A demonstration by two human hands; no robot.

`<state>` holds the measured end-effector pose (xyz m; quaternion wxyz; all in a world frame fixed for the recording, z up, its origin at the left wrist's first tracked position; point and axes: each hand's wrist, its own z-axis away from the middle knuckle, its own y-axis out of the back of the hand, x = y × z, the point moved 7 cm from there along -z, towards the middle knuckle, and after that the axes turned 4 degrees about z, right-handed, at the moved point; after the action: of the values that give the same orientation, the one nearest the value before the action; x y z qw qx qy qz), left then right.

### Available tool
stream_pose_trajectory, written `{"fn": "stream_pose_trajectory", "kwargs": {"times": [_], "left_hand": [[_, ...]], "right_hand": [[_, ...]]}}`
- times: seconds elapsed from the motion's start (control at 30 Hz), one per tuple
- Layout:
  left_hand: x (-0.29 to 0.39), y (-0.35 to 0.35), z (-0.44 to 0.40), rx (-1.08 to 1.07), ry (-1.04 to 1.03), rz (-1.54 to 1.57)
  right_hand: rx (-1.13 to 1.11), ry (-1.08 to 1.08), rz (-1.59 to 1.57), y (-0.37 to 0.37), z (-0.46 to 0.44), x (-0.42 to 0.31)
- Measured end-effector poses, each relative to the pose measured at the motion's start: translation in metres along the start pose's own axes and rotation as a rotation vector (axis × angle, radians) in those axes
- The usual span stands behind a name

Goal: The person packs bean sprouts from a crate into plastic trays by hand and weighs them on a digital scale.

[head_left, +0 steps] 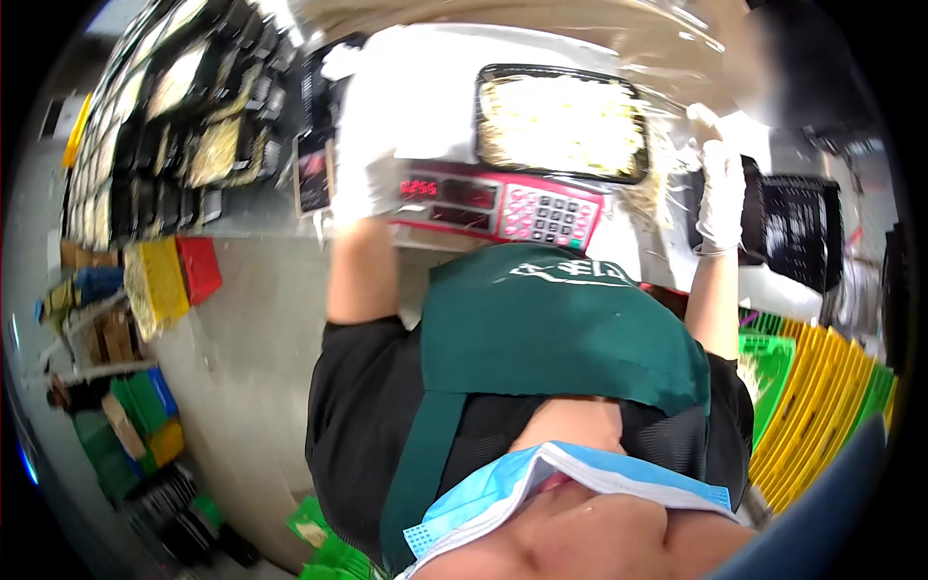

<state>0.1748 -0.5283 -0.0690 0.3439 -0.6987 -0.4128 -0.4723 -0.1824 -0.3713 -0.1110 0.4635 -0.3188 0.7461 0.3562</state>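
My left hand [365, 188], in a white glove, is smeared by motion at the left end of a red-framed digital scale [454, 205]. How its fingers are set does not show. On the scale's white top stands a black tray [480, 126] filled with pale bean sprouts [561, 121]. To the right of it, my right hand [718, 184], also white-gloved, is beside loose sprouts [660, 179] scattered on the table. Its fingers point away from me and look partly stretched; nothing held can be made out.
Filled black trays [193, 126] are stacked high at the left. Black containers [797, 227] stand right of my right hand. Yellow and green crates [812, 406] are at the lower right, and a yellow bin [157, 280] is at the left. Clear plastic film [619, 29] lies at the back.
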Motion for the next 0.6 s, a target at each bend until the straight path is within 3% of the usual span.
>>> {"fn": "stream_pose_trajectory", "kwargs": {"times": [0.07,0.1,0.13,0.17,0.2,0.27,0.3,0.33,0.37,0.4,0.43,0.47,0.53,0.6], "left_hand": [[0.006,-0.061,0.001,-0.196,-0.386,-0.534],[0.0,-0.086,0.003,-0.266,-0.53,-0.462],[-0.009,-0.106,0.005,-0.324,-0.432,-0.686],[-0.017,-0.121,0.005,-0.382,-0.328,-0.902],[-0.025,-0.13,0.004,-0.36,-0.346,-1.059],[-0.024,-0.126,0.012,-0.28,-0.508,-1.057],[-0.026,-0.125,0.006,-0.278,-0.51,-1.056],[-0.034,-0.129,0.001,-0.415,-0.433,-0.959],[-0.043,-0.134,0.005,-0.555,-0.347,-0.856],[-0.044,-0.134,0.011,-0.564,-0.337,-0.854],[-0.041,-0.133,0.01,-0.509,-0.38,-0.96],[-0.038,-0.131,0.008,-0.448,-0.424,-1.064],[-0.032,-0.128,0.01,-0.362,-0.473,-0.965],[-0.029,-0.128,0.007,-0.372,-0.411,-0.908]], "right_hand": [[0.014,-0.192,-0.361,-0.048,-0.014,-0.029],[-0.132,-0.117,-0.286,-0.074,-0.023,-0.042],[-0.271,-0.035,-0.207,-0.094,-0.029,-0.051],[-0.276,0.212,0.28,-0.105,-0.028,-0.065],[-0.468,0.033,0.277,-0.124,-0.021,-0.06],[-0.474,0.574,0.848,-0.143,0.0,-0.058],[-0.396,0.523,0.779,-0.144,0.004,-0.057],[-0.401,0.521,0.779,-0.147,0.001,-0.063],[-0.49,0.336,0.84,-0.147,-0.004,-0.059],[-0.572,0.148,0.892,-0.143,-0.008,-0.055],[-0.663,0.286,1.04,-0.144,-0.007,-0.066],[-0.654,0.292,1.04,-0.138,-0.009,-0.066],[-0.326,0.681,1.062,-0.114,-0.007,-0.09],[-0.336,0.671,0.971,-0.1,-0.002,-0.093]]}}
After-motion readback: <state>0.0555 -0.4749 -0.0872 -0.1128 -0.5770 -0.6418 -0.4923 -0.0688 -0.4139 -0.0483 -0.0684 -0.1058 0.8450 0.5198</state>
